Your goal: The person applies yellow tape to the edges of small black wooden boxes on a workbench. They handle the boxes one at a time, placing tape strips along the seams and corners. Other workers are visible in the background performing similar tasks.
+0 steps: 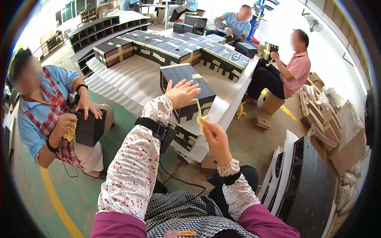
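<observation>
A dark wood-grain box (184,74) stands at the near edge of the foam-covered table, a short piece of pale tape on its top. My left hand (181,94) is open, fingers stretched out, lying on or just over the box's near part; whether the palm presses down I cannot tell. To its right, my right hand (216,139) pinches a crumpled strip of yellowish masking tape (200,115). The strip's narrow end rises toward the box's near right edge. Whether it still sticks there is hard to make out.
Behind stand several taped dark boxes (170,47) on white foam sheeting (115,83). At left a co-worker holds a dark box (90,129) and yellow crumpled material. A seated person in pink (295,67) works at right. Dark panels (305,182) lean at lower right, near wood scraps (317,107).
</observation>
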Action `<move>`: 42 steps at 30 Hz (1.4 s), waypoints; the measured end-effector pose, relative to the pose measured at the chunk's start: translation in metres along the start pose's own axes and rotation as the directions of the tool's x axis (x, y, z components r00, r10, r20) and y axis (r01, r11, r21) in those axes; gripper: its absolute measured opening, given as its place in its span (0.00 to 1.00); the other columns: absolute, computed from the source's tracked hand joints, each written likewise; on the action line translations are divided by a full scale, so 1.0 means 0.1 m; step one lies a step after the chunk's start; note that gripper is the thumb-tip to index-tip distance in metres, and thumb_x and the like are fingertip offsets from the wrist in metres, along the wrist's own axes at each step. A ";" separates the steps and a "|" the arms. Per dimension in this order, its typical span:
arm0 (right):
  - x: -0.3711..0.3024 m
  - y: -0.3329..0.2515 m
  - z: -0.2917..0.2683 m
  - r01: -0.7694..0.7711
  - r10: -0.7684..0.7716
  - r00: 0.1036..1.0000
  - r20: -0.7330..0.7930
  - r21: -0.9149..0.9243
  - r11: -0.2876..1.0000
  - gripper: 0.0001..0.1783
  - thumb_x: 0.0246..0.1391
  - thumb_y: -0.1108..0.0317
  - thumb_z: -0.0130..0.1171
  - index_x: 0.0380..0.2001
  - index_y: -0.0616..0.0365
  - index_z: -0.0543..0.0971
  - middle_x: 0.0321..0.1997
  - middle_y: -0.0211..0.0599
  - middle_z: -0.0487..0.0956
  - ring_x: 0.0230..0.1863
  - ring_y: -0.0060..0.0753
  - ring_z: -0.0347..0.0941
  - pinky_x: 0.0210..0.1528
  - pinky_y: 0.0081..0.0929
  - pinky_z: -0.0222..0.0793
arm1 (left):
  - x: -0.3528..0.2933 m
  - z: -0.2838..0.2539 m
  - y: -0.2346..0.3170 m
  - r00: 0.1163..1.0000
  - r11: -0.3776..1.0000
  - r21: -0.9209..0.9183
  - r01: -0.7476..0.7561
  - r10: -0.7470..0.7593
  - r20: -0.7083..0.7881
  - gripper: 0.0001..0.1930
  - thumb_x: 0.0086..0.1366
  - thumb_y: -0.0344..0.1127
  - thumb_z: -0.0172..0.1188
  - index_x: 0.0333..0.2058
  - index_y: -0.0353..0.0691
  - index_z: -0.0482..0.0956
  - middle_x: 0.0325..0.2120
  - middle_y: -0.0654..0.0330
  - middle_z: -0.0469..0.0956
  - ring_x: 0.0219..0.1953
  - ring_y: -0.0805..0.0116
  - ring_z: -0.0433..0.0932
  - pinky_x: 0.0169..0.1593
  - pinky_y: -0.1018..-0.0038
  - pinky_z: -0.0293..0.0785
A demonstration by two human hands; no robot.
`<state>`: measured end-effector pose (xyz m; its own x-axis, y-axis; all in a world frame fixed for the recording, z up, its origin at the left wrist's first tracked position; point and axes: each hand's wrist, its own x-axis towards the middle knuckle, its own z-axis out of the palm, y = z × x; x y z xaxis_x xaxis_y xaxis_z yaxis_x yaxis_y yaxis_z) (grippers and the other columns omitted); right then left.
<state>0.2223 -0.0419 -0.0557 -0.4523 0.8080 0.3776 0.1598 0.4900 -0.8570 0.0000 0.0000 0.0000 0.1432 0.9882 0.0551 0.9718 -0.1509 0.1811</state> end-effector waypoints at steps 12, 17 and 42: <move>-1.09 -0.22 0.00 0.024 -0.073 0.743 0.665 0.082 0.996 0.11 0.55 0.75 0.56 0.43 0.59 0.78 0.30 0.36 0.73 0.32 0.30 0.71 0.36 0.22 0.67 | 0.07 0.09 -0.10 0.992 0.998 0.005 -0.064 0.064 -0.106 0.20 0.71 0.44 0.35 0.60 0.59 0.61 0.66 0.66 0.51 0.69 0.58 0.45 0.63 0.38 0.31; -0.70 0.24 -0.51 -0.333 0.259 0.932 0.254 0.317 0.888 0.14 0.62 0.63 0.51 0.43 0.62 0.76 0.32 0.24 0.73 0.35 0.17 0.68 0.37 0.17 0.65 | -0.07 0.16 -0.24 0.956 0.925 -0.333 -0.182 0.087 -0.280 0.17 0.69 0.39 0.39 0.53 0.52 0.70 0.59 0.65 0.65 0.66 0.61 0.54 0.63 0.40 0.35; -0.32 0.93 -0.52 -0.317 0.110 0.947 0.302 0.816 0.484 0.21 0.58 0.45 0.51 0.39 0.52 0.73 0.38 0.26 0.72 0.38 0.21 0.66 0.46 0.24 0.63 | -0.52 -0.05 -0.16 0.948 0.617 -0.762 -0.198 -0.077 -0.309 0.06 0.64 0.32 0.56 0.33 0.35 0.72 0.36 0.57 0.76 0.41 0.68 0.75 0.48 0.73 0.70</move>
<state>0.2977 -0.0049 -0.1295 -0.6756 0.7203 0.1571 -0.4956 -0.2860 -0.8201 -0.0241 -0.0486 -0.0011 0.0032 0.9399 0.3414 0.4286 -0.3098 0.8487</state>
